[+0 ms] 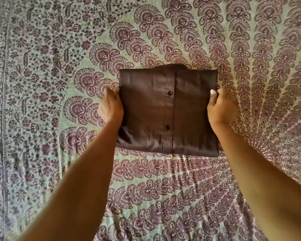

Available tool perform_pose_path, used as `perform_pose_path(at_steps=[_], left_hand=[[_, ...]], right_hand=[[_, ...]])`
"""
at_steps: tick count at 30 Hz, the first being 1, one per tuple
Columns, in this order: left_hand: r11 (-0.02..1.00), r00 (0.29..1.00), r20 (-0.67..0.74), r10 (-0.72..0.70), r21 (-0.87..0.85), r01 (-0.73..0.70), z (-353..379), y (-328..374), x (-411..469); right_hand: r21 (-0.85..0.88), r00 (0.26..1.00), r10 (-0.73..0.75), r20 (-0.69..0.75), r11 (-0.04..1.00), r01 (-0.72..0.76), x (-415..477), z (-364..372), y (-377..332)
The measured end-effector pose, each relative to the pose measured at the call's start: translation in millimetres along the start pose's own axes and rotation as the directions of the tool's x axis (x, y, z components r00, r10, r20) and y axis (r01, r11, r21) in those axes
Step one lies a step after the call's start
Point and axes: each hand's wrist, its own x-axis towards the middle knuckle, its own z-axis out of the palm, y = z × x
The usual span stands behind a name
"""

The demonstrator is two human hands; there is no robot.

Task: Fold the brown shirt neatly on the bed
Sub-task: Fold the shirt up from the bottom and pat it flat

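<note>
The brown shirt (167, 112) lies folded into a compact rectangle in the middle of the bed, button placket up, with two black buttons showing and the collar at its far edge. My left hand (110, 106) grips the shirt's left edge, fingers tucked under the fabric. At the right edge, my right hand (221, 108) holds the shirt, its thumb on top and the fingers curled round the edge. Both forearms reach in from the bottom of the view.
The bed is covered by a pale green bedspread (59, 84) printed with purple paisley fans and flowers, slightly wrinkled near me. Its border band runs along the left side (0, 101).
</note>
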Motion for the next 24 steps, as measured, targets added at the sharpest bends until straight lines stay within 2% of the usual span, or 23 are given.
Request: perform_pose_path(at_steps=[2,5,7,9,15,18,22,24], left_hand=[[0.998,0.999,0.030,-0.015,-0.062,0.017,-8,-9,-3],[0.973,0.984,0.168,0.057,-0.228,-0.017,-20,-30,-11],[0.972,0.960,0.267,0.080,-0.233,-0.016,-25,-44,-16],[0.973,0.950,0.301,0.079,-0.232,-0.008,-28,-52,-21],[0.932,0.976,0.218,-0.027,-0.346,0.103,-30,-47,-41],[0.973,0.983,0.180,-0.033,-0.218,0.073,-32,-44,-51],[0.974,0.991,0.092,0.100,-0.214,-0.079,-33,-47,-71],[0.972,0.991,0.057,0.118,-0.210,-0.103,-32,-49,-77]], right_hand=[[0.069,1.000,0.019,0.022,0.997,-0.021,2,-2,6],[0.191,0.998,-0.018,0.052,0.982,0.008,-11,-10,15],[0.251,0.997,-0.005,0.082,0.968,-0.015,-30,-13,22],[0.281,0.995,0.039,0.092,0.957,-0.063,-51,-16,27],[0.320,0.991,0.134,0.000,0.939,-0.127,-76,-27,18],[0.380,0.981,0.187,-0.052,0.912,-0.154,-76,-27,15],[0.424,0.987,0.145,-0.066,0.900,-0.104,-89,-26,17],[0.437,0.986,0.150,-0.070,0.893,-0.105,-95,-28,15]])
